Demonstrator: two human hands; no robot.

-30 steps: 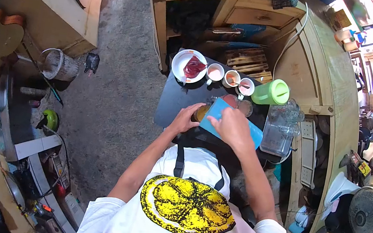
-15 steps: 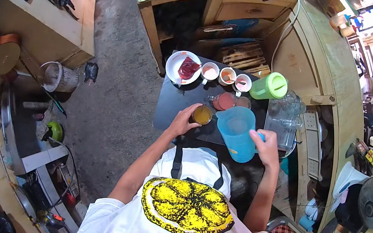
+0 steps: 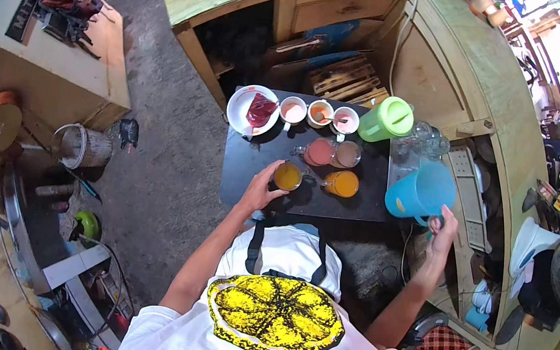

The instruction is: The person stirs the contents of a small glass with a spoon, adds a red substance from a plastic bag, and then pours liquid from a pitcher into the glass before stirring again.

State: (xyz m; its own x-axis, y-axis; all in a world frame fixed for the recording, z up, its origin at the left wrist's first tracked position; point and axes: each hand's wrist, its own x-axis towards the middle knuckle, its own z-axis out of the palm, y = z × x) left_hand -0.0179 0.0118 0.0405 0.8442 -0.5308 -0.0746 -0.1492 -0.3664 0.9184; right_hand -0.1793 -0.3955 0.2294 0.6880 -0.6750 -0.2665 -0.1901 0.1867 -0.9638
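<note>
My left hand (image 3: 265, 186) is curled around a glass mug of yellow-green drink (image 3: 287, 177) near the front edge of the black table (image 3: 254, 153). My right hand (image 3: 441, 233) is closed at the handle of a blue pitcher (image 3: 410, 194), at the table's right end; its fingers are partly hidden. Between them stands a mug of orange drink (image 3: 341, 183). Behind it, a mug of pink drink (image 3: 319, 152) and a mug of brownish drink (image 3: 347, 155) stand side by side.
Along the back are a white plate (image 3: 237, 111) with a dark red bag (image 3: 261, 109), three white cups (image 3: 294, 110) and a green lidded pitcher (image 3: 385, 121). Clear glass mugs (image 3: 426, 141) stand on a tray at right. A wooden cabinet (image 3: 437, 61) rises behind.
The blue pitcher has moved right with my right hand, away from the middle of the table. The mug of orange drink now shows where the pitcher hid it. My left hand stays on its mug.
</note>
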